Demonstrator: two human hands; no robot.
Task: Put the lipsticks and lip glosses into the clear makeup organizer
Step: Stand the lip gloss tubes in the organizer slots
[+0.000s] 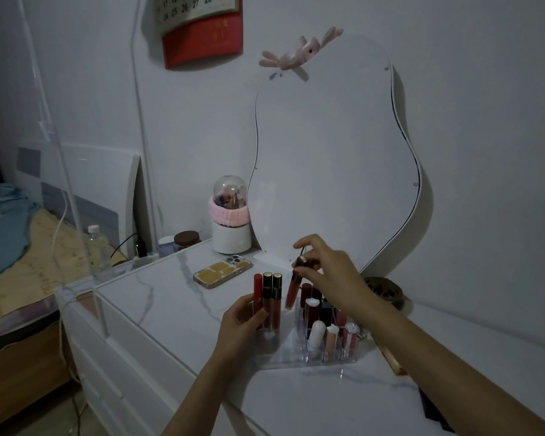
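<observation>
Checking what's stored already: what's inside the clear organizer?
The organizer holds upright lip products: a white tube, pink glosses in front, dark red ones behind. The right hand and forearm cover the back right compartments.

Open marble top left and front of the organizer

Behind it stand the mirror and phone; tubes crowd its right compartments, left ones stay free.

A single head-worn wide-angle camera looks forward and down across the white dresser top. The wavy mirror and wall stand ahead. Both forearms enter from the bottom edge, close to the lens.
</observation>
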